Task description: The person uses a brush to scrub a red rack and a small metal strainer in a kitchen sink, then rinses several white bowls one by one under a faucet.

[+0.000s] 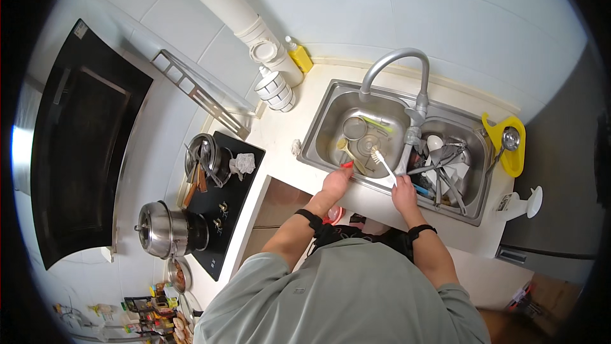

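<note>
My right hand [404, 194] is closed around the white handle of a scrub brush [384, 162], whose bristles are over the left sink basin [329, 131]. At that basin's front rim, my left hand [338, 181] grips a small red object [347, 165] that its fingers partly cover. A beige-headed dish brush [351, 155] lies in the basin, near a round strainer [354, 128] and a green utensil [377, 123]. Several utensils, among them a white spoon [435, 142], are heaped in the right basin.
A curved faucet [422, 72] arches over the left basin. A yellow holder with a metal ladle [510, 139] stands at the right rim. A white spray bottle [520, 203] is at the counter's right. Left are a black cooktop [238, 153] and a steel pot [156, 229].
</note>
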Tool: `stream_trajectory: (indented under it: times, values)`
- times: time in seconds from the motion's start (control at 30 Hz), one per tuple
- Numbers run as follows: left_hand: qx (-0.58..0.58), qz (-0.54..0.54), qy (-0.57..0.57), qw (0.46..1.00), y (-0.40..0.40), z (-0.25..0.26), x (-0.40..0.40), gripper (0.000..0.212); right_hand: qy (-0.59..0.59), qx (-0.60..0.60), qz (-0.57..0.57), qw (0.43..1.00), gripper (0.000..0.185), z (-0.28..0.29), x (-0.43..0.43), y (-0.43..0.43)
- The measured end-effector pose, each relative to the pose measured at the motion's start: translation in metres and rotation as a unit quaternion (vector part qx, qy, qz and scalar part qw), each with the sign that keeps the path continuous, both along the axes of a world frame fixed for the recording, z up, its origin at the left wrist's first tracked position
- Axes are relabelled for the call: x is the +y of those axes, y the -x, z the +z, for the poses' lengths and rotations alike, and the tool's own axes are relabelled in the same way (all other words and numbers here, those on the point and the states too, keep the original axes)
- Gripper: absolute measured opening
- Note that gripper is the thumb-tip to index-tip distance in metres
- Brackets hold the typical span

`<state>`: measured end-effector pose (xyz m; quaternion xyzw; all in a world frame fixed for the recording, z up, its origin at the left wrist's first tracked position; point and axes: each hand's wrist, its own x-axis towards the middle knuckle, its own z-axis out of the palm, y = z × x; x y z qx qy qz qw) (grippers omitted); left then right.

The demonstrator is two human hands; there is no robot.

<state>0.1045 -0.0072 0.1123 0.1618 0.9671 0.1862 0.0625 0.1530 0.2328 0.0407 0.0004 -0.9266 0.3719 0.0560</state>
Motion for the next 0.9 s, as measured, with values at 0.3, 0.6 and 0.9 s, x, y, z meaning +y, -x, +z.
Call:
stream_trajectory:
  times: [0.3,0.6,0.9]
  values:
    - [0.028,0.106,-0.134,0.985,0.023,0.035,0.022,0.028,-0.005,0.012,0.000,1.000,0.027,-0.006,0.005,0.003]
    - [-0.074,0.292,-0.289,0.909,0.034,0.032,0.020,0.035,-0.012,0.025,-0.002,1.000,0.019,-0.008,0.003,-0.006]
    - [-0.125,0.352,-0.420,0.827,0.073,0.038,0.043,0.029,-0.062,0.061,-0.007,0.996,0.026,-0.064,0.029,0.008]
